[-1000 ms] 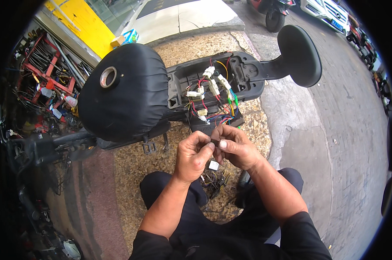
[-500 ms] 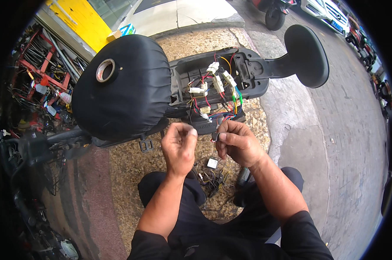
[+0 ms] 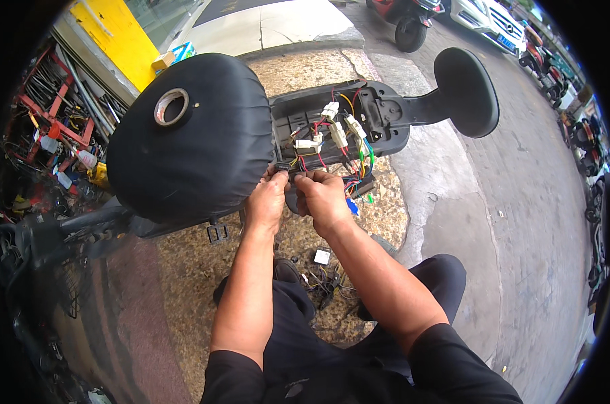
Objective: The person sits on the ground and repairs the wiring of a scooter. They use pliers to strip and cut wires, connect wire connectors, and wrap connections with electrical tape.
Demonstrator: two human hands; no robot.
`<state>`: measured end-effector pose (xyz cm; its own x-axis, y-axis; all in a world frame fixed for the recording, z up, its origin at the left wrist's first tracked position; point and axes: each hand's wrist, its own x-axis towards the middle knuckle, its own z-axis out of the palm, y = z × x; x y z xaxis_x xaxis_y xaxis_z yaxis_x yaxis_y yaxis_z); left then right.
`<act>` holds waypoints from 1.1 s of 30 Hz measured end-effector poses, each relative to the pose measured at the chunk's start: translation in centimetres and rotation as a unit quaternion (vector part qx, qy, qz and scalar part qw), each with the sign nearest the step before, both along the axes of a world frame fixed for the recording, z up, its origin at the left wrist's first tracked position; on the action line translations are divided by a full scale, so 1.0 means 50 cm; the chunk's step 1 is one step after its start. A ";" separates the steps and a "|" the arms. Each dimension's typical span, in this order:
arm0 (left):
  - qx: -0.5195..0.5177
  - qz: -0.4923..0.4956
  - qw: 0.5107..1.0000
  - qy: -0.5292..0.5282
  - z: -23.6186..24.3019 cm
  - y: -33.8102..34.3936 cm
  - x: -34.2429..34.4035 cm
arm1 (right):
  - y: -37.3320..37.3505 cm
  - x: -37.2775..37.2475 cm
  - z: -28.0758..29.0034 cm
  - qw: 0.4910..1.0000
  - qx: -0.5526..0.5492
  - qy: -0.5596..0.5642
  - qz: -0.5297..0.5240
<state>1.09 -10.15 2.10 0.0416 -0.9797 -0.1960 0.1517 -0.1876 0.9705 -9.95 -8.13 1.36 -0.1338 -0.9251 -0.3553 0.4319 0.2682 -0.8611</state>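
Both my hands are closed at the near side of an open scooter frame [image 3: 298, 108], close to the black seat cover [image 3: 204, 155]. My left hand [image 3: 267, 202] pinches by a small dark piece at the frame's edge. Just beside it, my right hand [image 3: 324, 202] has its fingers drawn together; what it grips is hidden. Below these fingers shows a dark rounded shape that I cannot make out. Several white plug connectors [image 3: 338, 135] on coloured wires lie in the frame's tray. More wires [image 3: 356, 183] hang over its near edge, close to a blue piece [image 3: 352, 207].
A tape roll [image 3: 160, 111] rests on the seat. On the ground between my feet are a white square piece [image 3: 322, 256] and loose dark cables [image 3: 328, 283]. A cluttered red tool rack [image 3: 82, 138] stands left; a padded backrest [image 3: 466, 94] juts out right.
Both hands have moved up to the frame's near edge and closer together, the right one leftward. A small dark piece showed in the right fingers earlier. The blue piece has come into sight.
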 end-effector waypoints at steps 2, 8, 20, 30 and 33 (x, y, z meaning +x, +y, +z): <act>-0.013 -0.009 1.000 0.018 -0.007 -0.003 0.000 | -0.005 0.017 0.000 1.000 -0.003 -0.002 -0.028; -0.025 -0.015 0.996 0.080 -0.014 -0.001 -0.005 | -0.006 0.042 0.010 0.989 0.025 -0.099 -0.103; 0.051 0.002 0.994 0.100 0.010 0.018 -0.010 | -0.025 0.021 -0.013 0.974 0.036 -0.211 -0.071; 0.052 -0.017 0.991 0.119 -0.012 0.018 -0.006 | -0.013 0.010 0.004 0.986 0.008 -0.150 -0.065; 0.054 -0.012 0.991 0.121 -0.007 0.022 -0.007 | -0.014 0.011 0.008 0.995 -0.007 -0.076 -0.062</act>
